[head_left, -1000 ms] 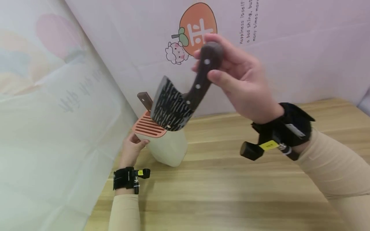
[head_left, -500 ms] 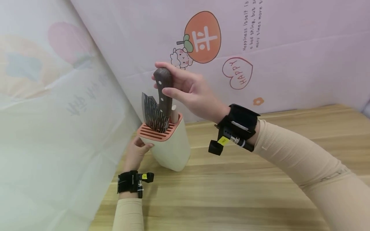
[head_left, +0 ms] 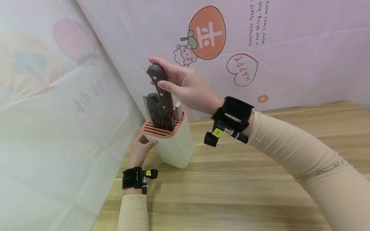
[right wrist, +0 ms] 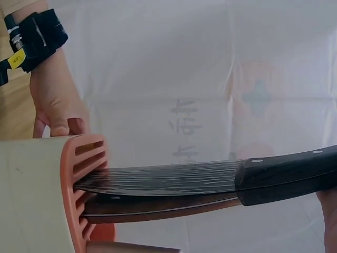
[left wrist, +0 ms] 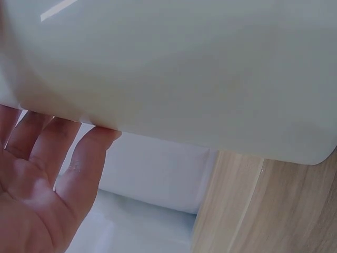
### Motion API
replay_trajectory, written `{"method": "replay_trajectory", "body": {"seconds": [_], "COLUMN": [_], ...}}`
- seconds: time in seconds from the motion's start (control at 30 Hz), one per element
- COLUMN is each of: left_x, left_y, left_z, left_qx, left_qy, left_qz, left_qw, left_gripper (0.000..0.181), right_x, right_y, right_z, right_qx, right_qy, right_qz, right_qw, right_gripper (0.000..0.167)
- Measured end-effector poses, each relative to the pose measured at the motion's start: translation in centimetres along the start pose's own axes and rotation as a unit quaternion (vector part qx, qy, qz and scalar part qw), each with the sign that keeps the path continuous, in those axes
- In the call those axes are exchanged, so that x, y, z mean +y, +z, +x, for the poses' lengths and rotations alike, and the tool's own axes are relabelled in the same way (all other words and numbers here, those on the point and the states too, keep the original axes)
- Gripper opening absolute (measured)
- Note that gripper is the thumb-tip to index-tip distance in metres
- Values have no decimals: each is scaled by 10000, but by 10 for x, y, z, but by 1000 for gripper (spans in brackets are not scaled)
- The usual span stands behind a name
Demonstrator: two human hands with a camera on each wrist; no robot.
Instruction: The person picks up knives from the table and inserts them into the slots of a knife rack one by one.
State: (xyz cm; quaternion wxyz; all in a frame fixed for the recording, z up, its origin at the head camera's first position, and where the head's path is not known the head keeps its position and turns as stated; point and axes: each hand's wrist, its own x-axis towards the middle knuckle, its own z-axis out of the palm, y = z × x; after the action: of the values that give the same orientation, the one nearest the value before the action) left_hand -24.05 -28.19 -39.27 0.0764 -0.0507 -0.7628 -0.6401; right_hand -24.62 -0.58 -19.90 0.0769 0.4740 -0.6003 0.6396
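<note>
My right hand (head_left: 186, 83) pinches the dark riveted handle of a cleaver (head_left: 160, 115) between thumb and fingers. The cleaver's dark, pale-streaked blade points down, its lower edge inside a slot of the cream knife block (head_left: 174, 149). In the right wrist view the blade (right wrist: 163, 179) enters the orange slotted top (right wrist: 67, 168), beside a brown knife handle (right wrist: 158, 211). My left hand (head_left: 140, 150) grips the block's left side near the top, thumb in front. In the left wrist view the left hand's fingers (left wrist: 47, 139) go behind the block and their tips are hidden.
A pale rounded handle (head_left: 178, 111) stands in the block's back right corner. The block rests on a wooden table (head_left: 231, 189). White printed sheets hang close on the left (head_left: 57, 128) and behind (head_left: 295, 64).
My right hand has moved left and down with the cleaver, from in front of the block to above it. The blade has gone into a slot and sunk slightly. My left hand keeps its grip.
</note>
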Motion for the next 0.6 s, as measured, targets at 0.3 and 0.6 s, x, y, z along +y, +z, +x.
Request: {"method": "replay_trajectory", "body": {"seconds": [0.3, 0.6], "left_x": [0, 2], "left_y": [0, 1], "left_z": [3, 2], "left_qx": [-86, 92], "left_qy": [36, -138], "left_qz": [-207, 79], "left_qw": [9997, 9998], "left_gripper": [77, 63], "right_x": [32, 73], "right_y": [21, 39], "right_z": [-7, -27], "right_qx": [-396, -434], "right_qy": [399, 581], "right_qz": [-136, -357], "right_qw": [9983, 9967], "right_gripper": [55, 52]}}
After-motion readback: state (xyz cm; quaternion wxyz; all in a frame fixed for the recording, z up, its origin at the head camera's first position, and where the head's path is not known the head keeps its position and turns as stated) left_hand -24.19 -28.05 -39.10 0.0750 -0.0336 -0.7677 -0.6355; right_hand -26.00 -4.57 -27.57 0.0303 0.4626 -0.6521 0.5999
